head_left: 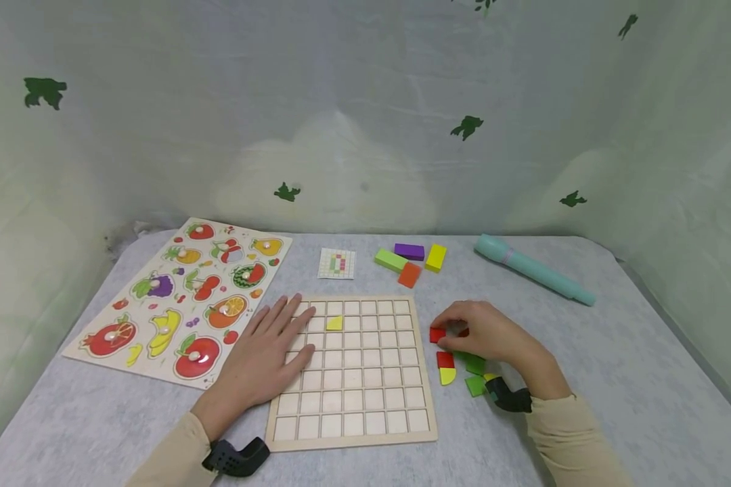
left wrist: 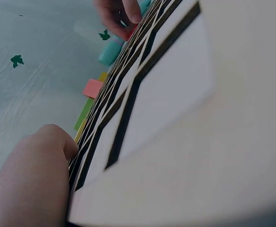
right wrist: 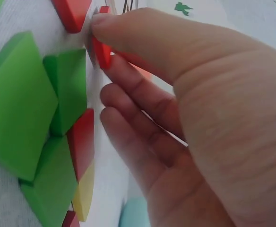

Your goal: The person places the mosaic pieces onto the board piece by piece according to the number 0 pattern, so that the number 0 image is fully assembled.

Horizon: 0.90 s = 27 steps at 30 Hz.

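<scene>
My left hand (head_left: 264,358) lies with fingers spread over the left side of a wooden grid board (head_left: 353,446). A yellow tile (head_left: 334,323) with one rounded corner sits in a cell near the board's top. Right of the board, my right hand (head_left: 484,331) pinches a red square tile (right wrist: 101,45) between thumb and fingers, close to the table. Below and under that hand are green tiles (right wrist: 20,104), another red tile (head_left: 445,360) and a yellow rounded tile (head_left: 447,376). The palm partly hides this group in the head view.
A fruit peg puzzle (head_left: 143,304) lies at the left. Behind the board are a small pattern card (head_left: 337,264) and several blocks, among them a purple block (head_left: 409,251) and an orange block (head_left: 410,274). A teal tube (head_left: 536,270) lies at the back right.
</scene>
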{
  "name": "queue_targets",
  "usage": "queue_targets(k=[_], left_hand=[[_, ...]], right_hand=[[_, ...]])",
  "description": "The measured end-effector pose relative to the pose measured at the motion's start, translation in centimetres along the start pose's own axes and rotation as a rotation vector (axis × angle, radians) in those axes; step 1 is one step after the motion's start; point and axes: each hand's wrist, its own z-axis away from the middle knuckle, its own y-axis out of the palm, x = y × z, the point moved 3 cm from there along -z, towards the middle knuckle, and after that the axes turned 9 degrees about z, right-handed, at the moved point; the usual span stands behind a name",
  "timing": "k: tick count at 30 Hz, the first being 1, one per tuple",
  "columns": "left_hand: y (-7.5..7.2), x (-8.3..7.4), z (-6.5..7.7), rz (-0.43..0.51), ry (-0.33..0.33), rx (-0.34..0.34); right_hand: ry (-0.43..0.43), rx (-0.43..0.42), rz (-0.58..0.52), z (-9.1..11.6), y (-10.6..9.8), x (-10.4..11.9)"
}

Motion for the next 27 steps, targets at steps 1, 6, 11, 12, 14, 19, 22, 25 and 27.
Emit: queue_targets(k=[1,6,11,12,14,19,22,25,27], left_hand=[[0.0,0.0,0.0,0.001,0.001,0.000],[0.2,0.0,0.0,0.004,0.000,0.003],[0.2,0.0,0.1,0.005,-0.004,0.004],[0.2,0.0,0.1,0.005,-0.004,0.004],[0.2,0.0,0.1,0.004,-0.004,0.003],[0.2,0.0,0.0,0.001,-0.004,0.004],[0.3,0.0,0.0,0.000,-0.005,0.003],[0.3,0.0,0.0,-0.005,-0.005,0.000],[0.3,0.0,0.0,-0.007,-0.006,-0.002]], right_hand=[[-0.001,-0.008,-0.004,0.0,0.0,0.1],[-0.027,-0.053,-0.001,-0.6,0.1,1.5],[-0.075,-0.083,0.016,-1.9,0.1,3.4],[-0.080,-0.083,0.012,-2.2,0.2,3.7],[-0.087,-0.079,0.000,-2.9,0.3,4.3],[-0.092,-0.067,-0.041,-4.4,1.0,5.7],[-0.104,-0.073,-0.053,-5.2,1.5,6.5],[-0.125,-0.083,-0.042,-6.0,2.0,7.2],[-0.135,-0.087,-0.038,-6.4,2.2,7.8]])
